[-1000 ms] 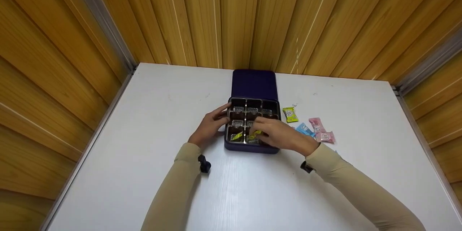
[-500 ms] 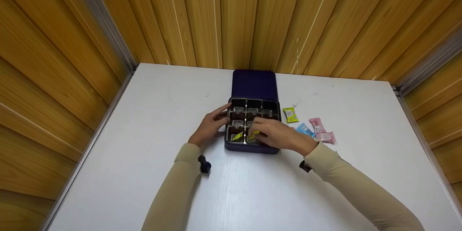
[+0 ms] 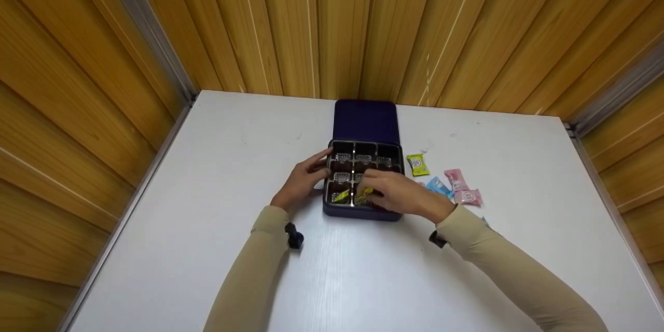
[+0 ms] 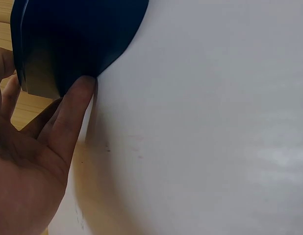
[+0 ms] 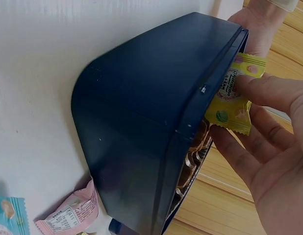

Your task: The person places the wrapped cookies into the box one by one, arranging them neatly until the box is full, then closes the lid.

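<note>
A dark blue box (image 3: 363, 213) with its lid (image 3: 365, 120) laid back holds a brown tray of several compartments. At its left side, my left hand (image 3: 302, 180) rests on the edge with fairly straight fingers; in the left wrist view, a fingertip touches the blue wall (image 4: 88, 39). My right hand (image 3: 398, 191) is over the near row and pinches a yellow wrapped candy (image 5: 232, 110) between thumb and fingers, at the middle compartment. Another yellow candy (image 3: 340, 196) lies in the near left compartment. The right hand hides the near right compartment.
Right of the box on the white table (image 3: 332, 280) lie a yellow candy (image 3: 418, 165), a blue candy (image 3: 439, 187) and pink candies (image 3: 468, 197). Partly behind the right sleeve (image 3: 498, 249) a bit of blue wrapper shows. Wood-patterned panels (image 3: 342, 31) stand behind the table.
Both hands stay in nearly the same place. My right wrist has shifted very slightly left, and the yellow candy is still in its fingers.
</note>
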`<state>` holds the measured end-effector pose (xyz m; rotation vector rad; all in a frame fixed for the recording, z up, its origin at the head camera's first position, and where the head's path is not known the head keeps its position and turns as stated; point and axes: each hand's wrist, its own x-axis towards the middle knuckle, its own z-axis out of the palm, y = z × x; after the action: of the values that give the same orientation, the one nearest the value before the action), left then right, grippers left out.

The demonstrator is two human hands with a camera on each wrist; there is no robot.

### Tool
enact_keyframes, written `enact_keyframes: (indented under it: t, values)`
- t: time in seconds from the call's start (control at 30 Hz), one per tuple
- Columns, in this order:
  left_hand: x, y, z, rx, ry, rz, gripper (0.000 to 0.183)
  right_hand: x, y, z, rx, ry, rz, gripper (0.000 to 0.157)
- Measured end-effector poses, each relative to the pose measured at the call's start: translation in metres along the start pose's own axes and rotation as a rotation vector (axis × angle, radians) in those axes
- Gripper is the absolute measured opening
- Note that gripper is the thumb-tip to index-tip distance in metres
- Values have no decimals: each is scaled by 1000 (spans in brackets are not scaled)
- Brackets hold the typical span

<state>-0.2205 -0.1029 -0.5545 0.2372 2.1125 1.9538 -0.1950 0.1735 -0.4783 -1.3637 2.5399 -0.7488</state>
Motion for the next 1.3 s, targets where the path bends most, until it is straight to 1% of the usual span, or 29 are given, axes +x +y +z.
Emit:
enact_keyframes:
  t: [0.13, 0.37, 0.47, 0.67, 1.07, 1.3]
  values:
    - [0, 0, 0, -9, -1, 2, 61, 0, 0, 1, -8, 11, -5, 19]
    - [-1, 0, 0, 22, 4, -5, 62, -1, 1, 3, 6, 12, -11, 19]
    - [0, 0, 0, 26, 3, 2, 62, -1, 1, 3, 14, 12, -9, 18]
    - [0, 0, 0, 6, 7, -12, 62, -1, 1, 1, 21, 4, -3, 17]
    - [-1, 1, 1, -6, 0, -12, 62, -3, 0, 0, 12, 3, 9, 16]
    - [-1, 2, 1, -18, -2, -22, 62, -6, 0, -4, -6, 32, 29, 18]
